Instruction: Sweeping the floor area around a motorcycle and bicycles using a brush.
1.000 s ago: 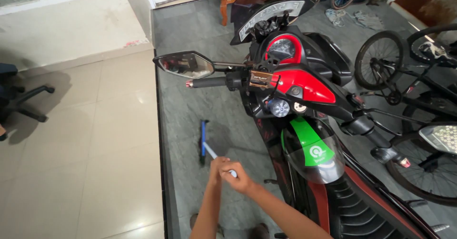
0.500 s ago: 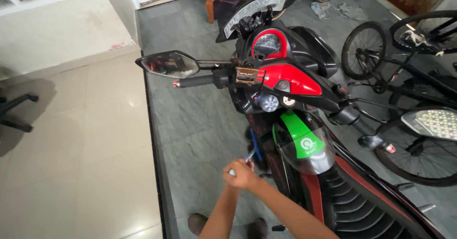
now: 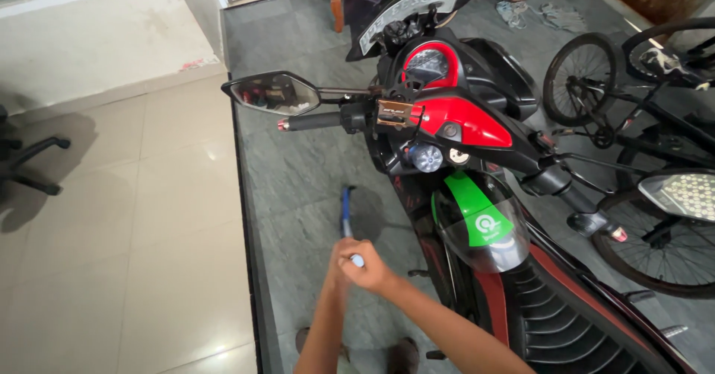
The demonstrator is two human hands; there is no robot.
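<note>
Both my hands are closed around the white top end of a long-handled broom (image 3: 346, 214), whose blue lower part reaches down to the grey floor just left of a red and black motorcycle (image 3: 462, 121). My left hand (image 3: 339, 259) sits on the left of the handle end. Pressed against it from the right, my right hand (image 3: 375, 271) wraps the same end. The broom's head is blurred, close to the bike's front. A helmet (image 3: 480, 225) with a clear visor and green patch hangs by the bike's seat front.
A side mirror (image 3: 272, 93) and handlebar grip (image 3: 313, 122) stick out left over the grey floor. Bicycles (image 3: 596, 91) stand at the right. A dark step edge (image 3: 246, 232) divides grey floor from beige tiles, with an office chair base (image 3: 30, 158) far left. My feet (image 3: 305, 340) show below.
Half a second ago the broom's blue end was under the motorcycle's front. It has swung back left onto the grey floor, and my hands moved slightly left with it.
</note>
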